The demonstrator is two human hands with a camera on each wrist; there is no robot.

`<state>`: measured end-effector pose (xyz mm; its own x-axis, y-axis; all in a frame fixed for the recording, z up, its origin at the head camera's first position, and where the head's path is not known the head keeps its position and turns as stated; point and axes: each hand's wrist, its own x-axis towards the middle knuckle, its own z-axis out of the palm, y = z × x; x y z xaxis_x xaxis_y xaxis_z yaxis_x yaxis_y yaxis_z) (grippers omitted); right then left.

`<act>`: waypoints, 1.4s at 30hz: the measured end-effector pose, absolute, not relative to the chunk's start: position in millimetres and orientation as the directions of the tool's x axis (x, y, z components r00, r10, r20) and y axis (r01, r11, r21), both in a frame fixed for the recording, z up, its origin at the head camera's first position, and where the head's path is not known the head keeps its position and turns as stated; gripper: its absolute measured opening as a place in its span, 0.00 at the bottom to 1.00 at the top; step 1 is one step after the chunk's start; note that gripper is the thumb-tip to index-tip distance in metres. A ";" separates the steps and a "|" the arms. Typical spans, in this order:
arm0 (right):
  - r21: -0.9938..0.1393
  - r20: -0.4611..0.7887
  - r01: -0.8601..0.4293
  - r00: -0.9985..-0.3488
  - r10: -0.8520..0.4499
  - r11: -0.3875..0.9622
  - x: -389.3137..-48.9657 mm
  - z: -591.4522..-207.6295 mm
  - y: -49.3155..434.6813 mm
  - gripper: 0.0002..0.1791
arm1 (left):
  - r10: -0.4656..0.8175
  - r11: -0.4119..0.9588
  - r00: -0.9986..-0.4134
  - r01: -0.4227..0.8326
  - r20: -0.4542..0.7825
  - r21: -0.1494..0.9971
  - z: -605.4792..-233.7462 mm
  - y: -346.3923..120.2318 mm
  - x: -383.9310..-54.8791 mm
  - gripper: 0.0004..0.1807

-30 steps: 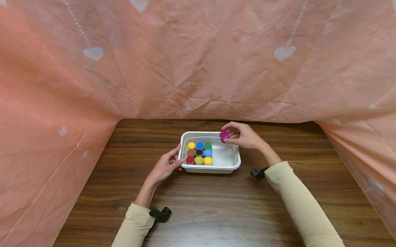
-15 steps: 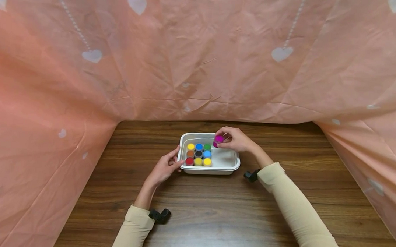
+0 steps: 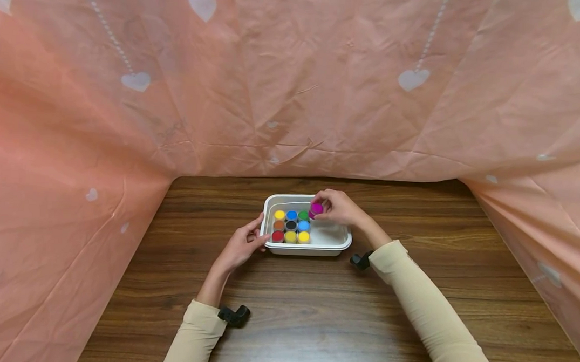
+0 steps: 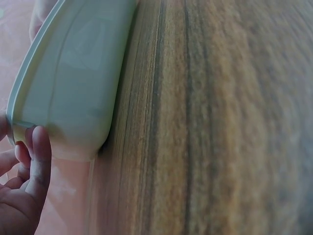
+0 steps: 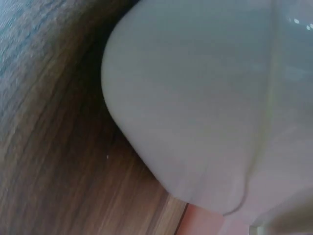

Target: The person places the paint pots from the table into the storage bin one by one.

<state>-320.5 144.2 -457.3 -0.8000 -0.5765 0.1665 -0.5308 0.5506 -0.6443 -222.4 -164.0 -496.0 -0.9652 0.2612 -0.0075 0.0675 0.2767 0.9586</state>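
Note:
A white rectangular tray stands on the table in the head view. Its left part holds small paint pots in rows, among them a black pot, a green pot and a red pot. My right hand pinches a magenta paint pot inside the tray's far side, just right of the green one. At the tray's left end my left hand grips the rim; the left wrist view shows its fingers at the corner. In the right wrist view the tray wall hides the pots.
The tray sits near the far edge of a brown wooden table. A pink cloth with white hearts hangs behind and along both sides. Each wrist carries a black camera mount, the left one over the table.
My right hand has moved left and toward me with the magenta pot, from above the tray's far rim to beside the green pot. The left hand has stayed at the rim.

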 end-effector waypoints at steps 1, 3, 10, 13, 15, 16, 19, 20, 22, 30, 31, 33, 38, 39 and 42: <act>-0.635 0.166 -0.531 -0.803 -0.572 0.561 -320.8 -458.6 143.0 0.19 | 0.258 0.276 -0.966 0.063 -0.011 0.959 -496.1 -164.1 -222.6 0.37; -0.621 0.157 -0.523 -0.813 -0.561 0.585 -320.8 -460.8 140.7 0.18 | 0.255 0.274 -0.967 0.057 -0.016 0.960 -496.5 -164.3 -223.0 0.37; -0.572 0.105 -0.461 -0.861 -0.497 0.678 -317.8 -463.1 131.4 0.17 | 0.259 0.269 -0.966 0.057 -0.015 0.962 -497.0 -165.2 -222.8 0.37; -0.547 0.097 -0.443 -0.876 -0.473 0.710 -316.9 -463.9 126.5 0.17 | 0.259 0.267 -0.966 0.069 -0.002 0.961 -497.5 -166.9 -221.8 0.37; -0.539 0.091 -0.435 -0.882 -0.463 0.722 -316.7 -464.5 123.4 0.17 | 0.255 0.266 -0.967 0.074 0.004 0.961 -497.8 -168.2 -221.2 0.37; -0.533 0.088 -0.431 -0.884 -0.459 0.728 -316.4 -464.8 122.3 0.17 | 0.257 0.261 -0.966 0.079 0.010 0.962 -498.4 -168.7 -221.2 0.38; -0.530 0.083 -0.411 -0.896 -0.437 0.742 -315.2 -465.3 121.0 0.18 | 0.266 0.249 -0.964 0.086 0.017 0.965 -499.7 -168.7 -221.5 0.37; -0.530 0.082 -0.402 -0.901 -0.427 0.746 -314.8 -465.2 121.3 0.19 | 0.269 0.243 -0.963 0.086 0.018 0.966 -499.7 -168.2 -221.8 0.37; -0.530 0.083 -0.389 -0.908 -0.411 0.754 -314.3 -464.9 122.5 0.20 | 0.279 0.236 -0.960 0.093 0.025 0.967 -499.4 -167.1 -222.3 0.37; -0.505 0.088 -0.389 -0.911 -0.403 0.770 -312.2 -463.2 126.4 0.20 | 0.285 0.229 -0.959 0.072 0.004 0.971 -493.4 -164.0 -222.2 0.37; -0.499 0.090 -0.393 -0.910 -0.405 0.773 -311.6 -463.0 126.6 0.20 | 0.285 0.231 -0.958 0.079 0.010 0.970 -497.4 -165.1 -224.5 0.37; -0.484 0.095 -0.403 -0.907 -0.411 0.777 -311.6 -464.1 126.8 0.19 | 0.291 0.240 -0.957 0.089 0.016 0.967 -497.9 -165.6 -225.9 0.37; -0.445 0.112 -0.437 -0.893 -0.436 0.781 -313.6 -468.1 124.9 0.18 | 0.289 0.246 -0.957 0.095 0.021 0.965 -498.0 -166.3 -226.5 0.37; -0.441 0.109 -0.437 -0.893 -0.437 0.784 -313.8 -468.7 124.2 0.18 | 0.287 0.244 -0.958 0.091 0.018 0.966 -498.2 -166.3 -225.9 0.37; -0.419 0.105 -0.440 -0.892 -0.439 0.794 -314.5 -470.9 122.2 0.19 | 0.286 0.243 -0.958 0.089 0.016 0.966 -498.7 -166.4 -224.6 0.37</act>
<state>-314.5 122.2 -470.9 -0.8925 -0.4388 0.1048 -0.4397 0.7943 -0.4193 -224.6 -166.4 -498.7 -0.9581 0.2861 0.0164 0.0891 0.2431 0.9659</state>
